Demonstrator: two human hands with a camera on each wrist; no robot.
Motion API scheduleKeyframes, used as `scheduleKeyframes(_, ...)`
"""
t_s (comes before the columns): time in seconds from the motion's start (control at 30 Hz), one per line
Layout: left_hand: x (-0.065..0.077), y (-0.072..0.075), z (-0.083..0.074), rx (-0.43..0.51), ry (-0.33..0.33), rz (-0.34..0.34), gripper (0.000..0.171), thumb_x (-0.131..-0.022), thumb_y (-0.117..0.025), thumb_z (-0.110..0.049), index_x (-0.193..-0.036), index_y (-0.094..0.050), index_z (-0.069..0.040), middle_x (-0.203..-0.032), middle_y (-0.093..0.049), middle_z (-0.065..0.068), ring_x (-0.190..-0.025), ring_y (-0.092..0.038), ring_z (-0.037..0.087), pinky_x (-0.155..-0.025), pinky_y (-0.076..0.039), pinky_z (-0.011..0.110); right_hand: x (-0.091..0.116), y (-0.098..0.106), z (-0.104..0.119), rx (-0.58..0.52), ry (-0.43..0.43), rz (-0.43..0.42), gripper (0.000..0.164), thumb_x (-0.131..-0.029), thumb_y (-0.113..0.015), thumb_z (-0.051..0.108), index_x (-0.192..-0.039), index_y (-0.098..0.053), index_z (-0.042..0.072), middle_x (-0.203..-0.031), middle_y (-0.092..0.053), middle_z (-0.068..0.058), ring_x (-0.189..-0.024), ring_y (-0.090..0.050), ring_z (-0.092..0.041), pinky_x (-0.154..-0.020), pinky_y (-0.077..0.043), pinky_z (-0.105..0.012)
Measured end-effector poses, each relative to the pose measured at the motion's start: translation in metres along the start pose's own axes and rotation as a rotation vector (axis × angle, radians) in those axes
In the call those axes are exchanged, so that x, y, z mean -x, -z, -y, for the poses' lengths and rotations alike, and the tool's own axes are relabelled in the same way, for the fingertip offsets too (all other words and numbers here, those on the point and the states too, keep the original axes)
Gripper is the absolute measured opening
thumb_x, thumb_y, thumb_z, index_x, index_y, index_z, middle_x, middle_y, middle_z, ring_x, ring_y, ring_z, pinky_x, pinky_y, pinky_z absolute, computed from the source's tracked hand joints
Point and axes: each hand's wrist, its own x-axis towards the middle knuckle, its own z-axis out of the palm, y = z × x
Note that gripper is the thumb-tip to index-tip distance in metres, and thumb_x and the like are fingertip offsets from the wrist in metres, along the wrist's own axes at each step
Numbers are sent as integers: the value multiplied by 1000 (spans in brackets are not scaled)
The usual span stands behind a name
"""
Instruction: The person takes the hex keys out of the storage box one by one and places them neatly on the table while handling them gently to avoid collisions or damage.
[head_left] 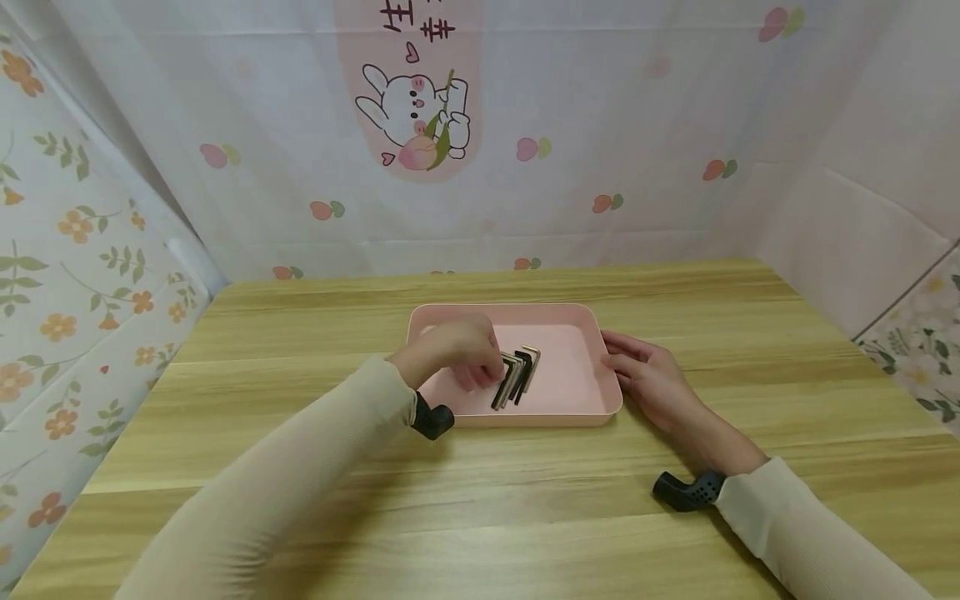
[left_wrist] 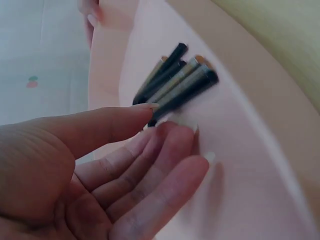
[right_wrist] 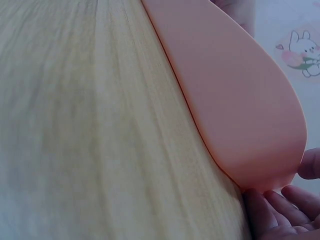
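Several L-shaped hex keys (head_left: 516,379), some black and some brass-coloured, lie side by side in a shallow pink tray (head_left: 570,400). My left hand (head_left: 472,354) reaches into the tray at the left of the row. In the left wrist view, its thumb and fingertips (left_wrist: 145,109) close about the bent end of the nearest black hex key (left_wrist: 187,92), and the fingers partly hide that end. My right hand (head_left: 652,379) grips the tray's right wall, thumb at the rim and fingers along the outside. The right wrist view shows those fingers (right_wrist: 285,210) low against the tray's corner.
The tray stands on a wood-grain table (head_left: 525,508). A white patterned cloth (head_left: 570,108) hangs behind the table's far edge, and a flowered cloth (head_left: 82,275) hangs at the left. Black wrist mounts (head_left: 686,492) jut out below both sleeves.
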Motion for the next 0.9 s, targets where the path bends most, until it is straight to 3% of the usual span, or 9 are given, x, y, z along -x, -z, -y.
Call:
scheduleKeyframes(0.27,-8,-8,-7,-68,43,-79,14,-86,-71,-3,-72,-70,-3,-58,-63,4,-50,-60,15,-58,-62,34,0,0,0,-17,15,7,61,-104,-55,10,-157,-28,-4,-138,-57,-5,-109,-62,7,-90,-55,-13)
scheduleKeyframes(0.63,-7,-11,-8,-45,56,-95,19,-88,-71,-5,-70,-66,-3,-61,-63,5,-51,-61,16,-58,-62,34,0,-1,-1,12,6,6,60,-105,-52,12,-158,-27,-3,-155,-41,-22,-111,-60,9,-91,-54,-12)
scheduleKeyframes(0.9,-9,-13,-8,-51,65,-113,21,-88,-74,-9,-70,-67,-1,-58,-61,5,-48,-59,14,-58,-62,32,0,-2,-1,23,9,4,59,-105,-52,12,-158,-28,-2,-157,-39,-23,-111,-60,10,-91,-54,-12)
